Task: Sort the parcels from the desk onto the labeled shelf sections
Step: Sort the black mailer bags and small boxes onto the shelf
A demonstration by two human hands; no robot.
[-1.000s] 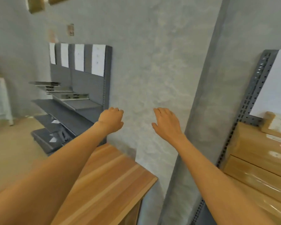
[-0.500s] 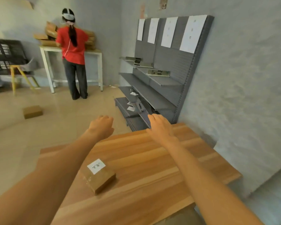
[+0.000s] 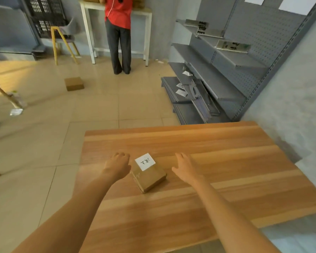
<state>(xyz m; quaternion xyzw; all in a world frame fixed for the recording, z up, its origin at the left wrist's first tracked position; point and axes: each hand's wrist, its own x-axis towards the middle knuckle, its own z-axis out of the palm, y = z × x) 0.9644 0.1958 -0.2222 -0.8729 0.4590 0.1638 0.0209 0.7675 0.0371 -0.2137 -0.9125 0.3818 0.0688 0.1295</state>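
Note:
A small brown cardboard parcel (image 3: 149, 172) with a white handwritten label lies on the wooden desk (image 3: 217, 161). My left hand (image 3: 118, 164) hovers just left of the parcel, fingers loosely curled, holding nothing. My right hand (image 3: 185, 168) hovers a short way right of it, fingers relaxed and spread, apart from the parcel. The grey metal shelf unit (image 3: 241, 59) with white paper labels along its top stands against the wall at the upper right.
A person in a red top (image 3: 119, 33) stands at a white table at the back. Another brown box (image 3: 74, 83) lies on the tiled floor. Loose grey shelf parts (image 3: 193, 95) lie at the shelf's foot. A yellow-legged chair (image 3: 62, 39) stands back left.
My view has swung left and down from the wall to the desk. Both hands have come down to either side of the parcel, which now lies between them.

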